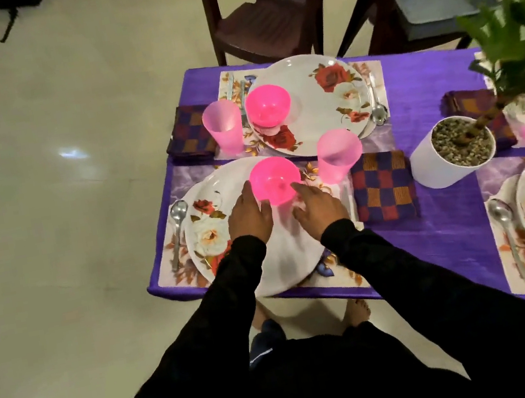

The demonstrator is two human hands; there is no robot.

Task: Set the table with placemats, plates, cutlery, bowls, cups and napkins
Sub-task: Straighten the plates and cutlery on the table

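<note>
1. Steel spoon (178,228) lies left of the left hand (249,217), beside the plate (222,236).
2. Pink bowl (274,181) sits on that plate between both hands; fingers (301,189) look relaxed, apart, flanking it; contact unclear.
3. Right hand (320,208): cup (337,155) and napkin (382,185) lie beyond.
4. Bowl placement looks nearly finished; next, probably withdraw without nudging it.

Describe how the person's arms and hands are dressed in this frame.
Both arms wear long, loose black sleeves reaching the wrists. The left hand and right hand are bare: no gloves, and no rings, watch or bracelets are visible. No markings show on the sleeves.
</note>
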